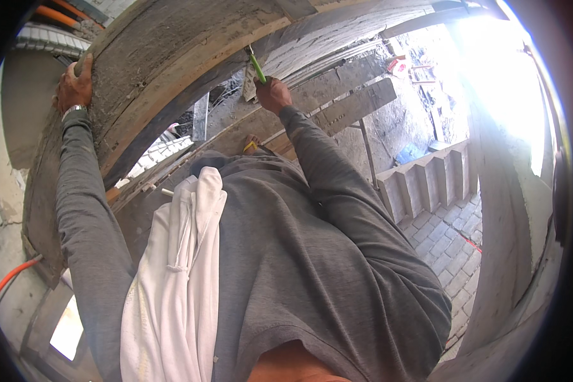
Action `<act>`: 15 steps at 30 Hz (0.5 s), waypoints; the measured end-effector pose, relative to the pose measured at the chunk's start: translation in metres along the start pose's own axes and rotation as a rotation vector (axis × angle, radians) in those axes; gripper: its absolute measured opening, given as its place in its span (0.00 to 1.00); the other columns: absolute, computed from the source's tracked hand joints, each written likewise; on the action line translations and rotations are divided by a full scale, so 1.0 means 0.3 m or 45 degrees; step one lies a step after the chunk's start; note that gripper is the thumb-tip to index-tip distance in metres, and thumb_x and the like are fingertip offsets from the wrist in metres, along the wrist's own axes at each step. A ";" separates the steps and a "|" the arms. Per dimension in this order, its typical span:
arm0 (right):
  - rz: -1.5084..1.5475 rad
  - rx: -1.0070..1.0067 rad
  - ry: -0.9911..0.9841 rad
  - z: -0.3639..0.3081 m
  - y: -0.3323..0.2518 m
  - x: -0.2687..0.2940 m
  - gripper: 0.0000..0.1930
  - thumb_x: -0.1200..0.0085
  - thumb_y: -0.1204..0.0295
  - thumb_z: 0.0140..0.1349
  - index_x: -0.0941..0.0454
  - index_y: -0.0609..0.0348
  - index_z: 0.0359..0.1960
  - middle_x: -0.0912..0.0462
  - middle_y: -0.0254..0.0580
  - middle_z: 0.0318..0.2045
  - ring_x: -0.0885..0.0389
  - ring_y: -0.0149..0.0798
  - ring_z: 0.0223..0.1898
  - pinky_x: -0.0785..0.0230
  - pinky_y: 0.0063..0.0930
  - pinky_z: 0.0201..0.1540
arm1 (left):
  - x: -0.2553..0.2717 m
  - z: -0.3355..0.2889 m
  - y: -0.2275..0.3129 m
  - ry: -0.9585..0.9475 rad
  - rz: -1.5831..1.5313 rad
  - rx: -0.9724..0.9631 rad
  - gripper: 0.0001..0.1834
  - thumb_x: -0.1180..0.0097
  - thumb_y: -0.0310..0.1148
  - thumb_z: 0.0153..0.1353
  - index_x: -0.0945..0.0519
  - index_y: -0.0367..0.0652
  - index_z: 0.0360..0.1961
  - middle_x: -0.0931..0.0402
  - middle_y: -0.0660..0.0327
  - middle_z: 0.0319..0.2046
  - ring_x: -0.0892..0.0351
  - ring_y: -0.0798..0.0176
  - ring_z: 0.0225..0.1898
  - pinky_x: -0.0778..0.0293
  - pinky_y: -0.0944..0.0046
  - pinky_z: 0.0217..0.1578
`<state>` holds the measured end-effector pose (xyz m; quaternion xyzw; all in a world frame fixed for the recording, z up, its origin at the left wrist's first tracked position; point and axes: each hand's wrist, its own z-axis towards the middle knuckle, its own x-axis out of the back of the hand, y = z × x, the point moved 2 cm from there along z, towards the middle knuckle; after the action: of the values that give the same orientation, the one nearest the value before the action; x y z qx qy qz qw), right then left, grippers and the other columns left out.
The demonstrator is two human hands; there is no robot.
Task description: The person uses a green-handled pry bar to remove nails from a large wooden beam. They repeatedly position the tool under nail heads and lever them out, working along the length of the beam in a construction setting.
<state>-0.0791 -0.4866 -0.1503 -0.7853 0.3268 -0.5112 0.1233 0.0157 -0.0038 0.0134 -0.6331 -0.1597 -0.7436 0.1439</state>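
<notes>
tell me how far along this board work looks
Done: the wide weathered plank is up in place overhead. In hand: the left hand grips its edge, while the right hand holds a green-handled tool against the wood. Left: can't tell whether the plank is fixed; no fastening is visible.
</notes>
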 end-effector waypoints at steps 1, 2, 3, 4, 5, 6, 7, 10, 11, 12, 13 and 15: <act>0.062 -0.028 -0.012 0.014 0.012 -0.022 0.29 0.50 0.45 0.70 0.17 0.66 0.39 0.15 0.59 0.31 0.15 0.58 0.35 0.25 0.49 0.38 | 0.001 0.000 0.000 0.022 0.024 -0.019 0.47 0.62 0.78 0.60 0.29 0.57 0.70 0.29 0.54 0.67 0.34 0.44 0.69 0.49 0.33 0.69; 0.053 0.011 -0.021 0.027 0.022 -0.043 0.31 0.51 0.44 0.69 0.17 0.67 0.37 0.15 0.59 0.29 0.15 0.57 0.33 0.25 0.49 0.36 | -0.002 0.001 -0.003 0.007 -0.004 -0.012 0.47 0.62 0.78 0.60 0.28 0.57 0.69 0.28 0.53 0.67 0.33 0.43 0.69 0.48 0.33 0.68; 0.046 0.046 -0.047 0.039 0.032 -0.065 0.32 0.51 0.43 0.69 0.17 0.69 0.36 0.16 0.59 0.27 0.15 0.57 0.32 0.25 0.49 0.35 | -0.005 0.004 -0.005 0.020 -0.014 -0.023 0.47 0.62 0.78 0.60 0.28 0.56 0.69 0.28 0.53 0.66 0.32 0.42 0.68 0.46 0.34 0.68; 0.004 0.003 -0.100 0.050 0.048 -0.084 0.33 0.51 0.43 0.69 0.17 0.70 0.35 0.16 0.59 0.25 0.15 0.56 0.30 0.25 0.49 0.34 | -0.007 0.007 -0.006 0.067 -0.012 -0.054 0.47 0.62 0.78 0.60 0.27 0.55 0.69 0.27 0.53 0.66 0.31 0.42 0.67 0.44 0.35 0.67; 0.053 0.055 -0.062 0.057 0.057 -0.098 0.34 0.51 0.42 0.69 0.18 0.71 0.34 0.17 0.59 0.24 0.15 0.55 0.29 0.25 0.48 0.32 | -0.014 0.010 -0.011 0.040 -0.037 -0.035 0.47 0.62 0.78 0.60 0.28 0.56 0.69 0.28 0.53 0.66 0.32 0.42 0.68 0.46 0.34 0.68; 0.067 0.025 -0.055 0.062 0.070 -0.111 0.35 0.51 0.42 0.69 0.18 0.71 0.34 0.17 0.57 0.23 0.15 0.53 0.28 0.25 0.48 0.32 | -0.019 0.013 -0.014 0.041 -0.046 -0.036 0.47 0.62 0.78 0.60 0.28 0.56 0.69 0.28 0.54 0.67 0.33 0.43 0.69 0.47 0.34 0.68; 0.098 0.025 0.030 0.067 0.079 -0.115 0.35 0.51 0.42 0.69 0.18 0.72 0.34 0.17 0.56 0.22 0.15 0.51 0.27 0.24 0.47 0.31 | -0.023 0.017 -0.016 0.043 -0.057 -0.042 0.48 0.62 0.78 0.60 0.29 0.57 0.70 0.29 0.55 0.67 0.34 0.44 0.69 0.48 0.33 0.69; 0.556 -0.125 -0.226 0.067 0.101 -0.130 0.35 0.49 0.43 0.69 0.18 0.72 0.32 0.17 0.51 0.22 0.15 0.45 0.26 0.23 0.44 0.29 | -0.024 0.020 -0.018 -0.005 -0.096 -0.038 0.47 0.62 0.78 0.60 0.29 0.57 0.70 0.29 0.55 0.67 0.34 0.44 0.70 0.48 0.33 0.69; 0.475 0.061 -0.156 0.068 0.095 -0.111 0.34 0.49 0.43 0.69 0.18 0.72 0.31 0.17 0.48 0.21 0.15 0.43 0.25 0.22 0.42 0.28 | -0.019 0.017 -0.016 0.002 -0.066 -0.027 0.47 0.62 0.78 0.60 0.29 0.57 0.70 0.29 0.55 0.67 0.34 0.44 0.70 0.48 0.33 0.69; 0.451 0.295 -0.168 0.064 0.082 -0.092 0.34 0.49 0.43 0.69 0.18 0.72 0.29 0.18 0.46 0.21 0.16 0.42 0.24 0.22 0.39 0.27 | -0.013 0.013 -0.014 0.006 -0.031 -0.019 0.47 0.62 0.78 0.60 0.29 0.57 0.70 0.29 0.55 0.67 0.34 0.44 0.69 0.49 0.33 0.69; 0.456 0.312 -0.212 0.063 0.080 -0.070 0.34 0.49 0.43 0.70 0.18 0.71 0.28 0.18 0.45 0.20 0.16 0.41 0.23 0.22 0.38 0.26 | -0.004 0.009 -0.009 0.025 0.032 -0.023 0.47 0.62 0.78 0.61 0.29 0.57 0.70 0.29 0.55 0.67 0.34 0.44 0.69 0.49 0.33 0.69; 0.494 0.125 -0.332 0.058 0.082 -0.028 0.33 0.49 0.44 0.70 0.19 0.69 0.28 0.19 0.42 0.20 0.17 0.39 0.22 0.22 0.36 0.26 | 0.007 0.001 -0.001 -0.025 -0.030 0.006 0.47 0.62 0.77 0.61 0.29 0.57 0.69 0.29 0.55 0.67 0.34 0.44 0.69 0.49 0.33 0.69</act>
<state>-0.0756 -0.5023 -0.1769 -0.7603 0.4275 -0.3876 0.2984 0.0155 -0.0035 0.0154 -0.6382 -0.1704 -0.7385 0.1351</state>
